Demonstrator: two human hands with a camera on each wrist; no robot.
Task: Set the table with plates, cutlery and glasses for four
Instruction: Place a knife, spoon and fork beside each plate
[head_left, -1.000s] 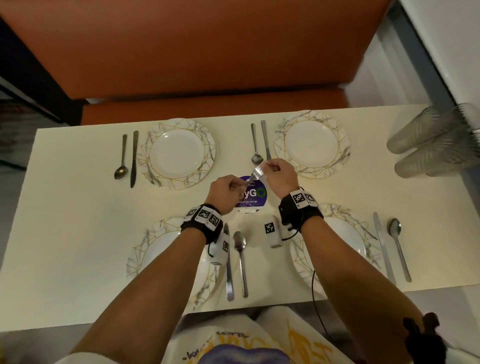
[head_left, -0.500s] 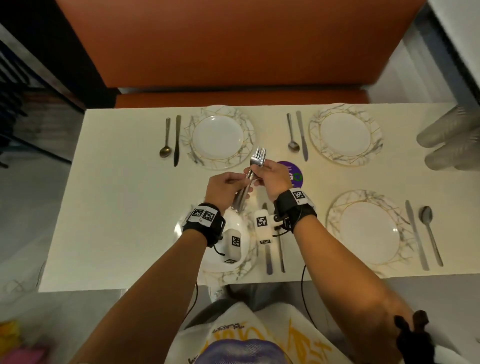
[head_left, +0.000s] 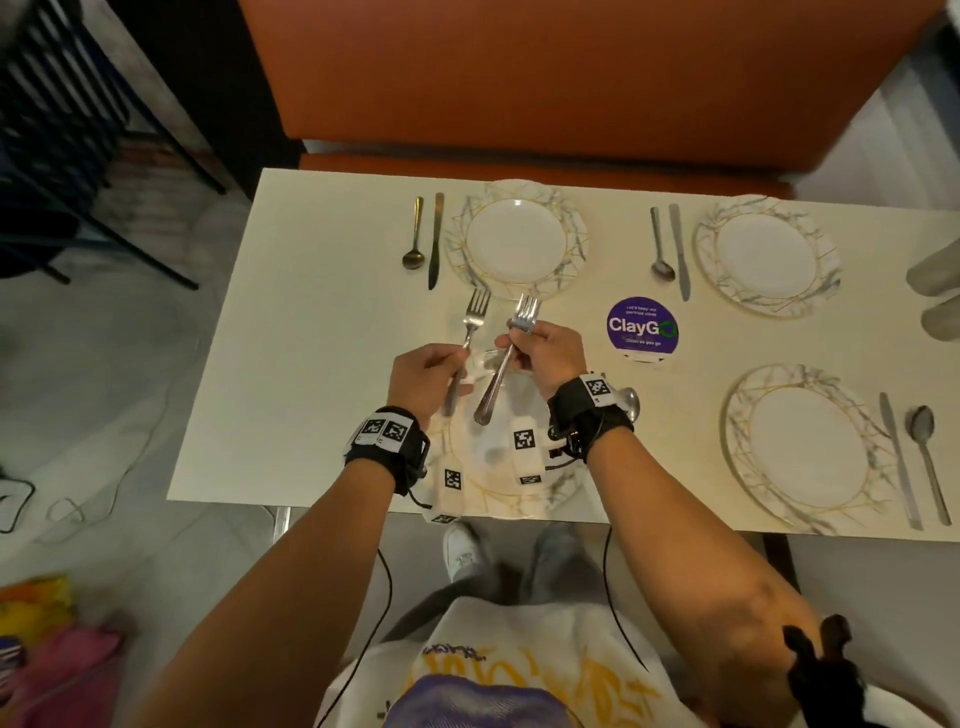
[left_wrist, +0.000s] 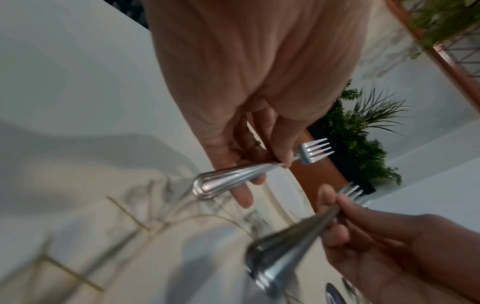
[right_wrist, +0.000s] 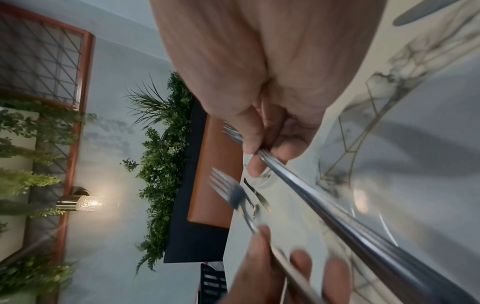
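Note:
My left hand grips one silver fork by its handle, tines pointing away from me. Just to its right, my right hand pinches the neck of the other forks; how many I cannot tell. Both hands hover over the far rim of the near-left plate. In the left wrist view the left hand's fork lies across the fingers, thumb on top. In the right wrist view the forks run down from the right hand. The two hands' forks are apart.
Three more plates sit at far left, far right and near right, each with a knife and spoon beside it. A purple sticker marks the table's middle. Clear cups lie at the right edge. An orange bench runs behind.
Both hands held the forks together over the sticker. They have moved left over the near-left plate, and the left hand has drawn one fork away to the left.

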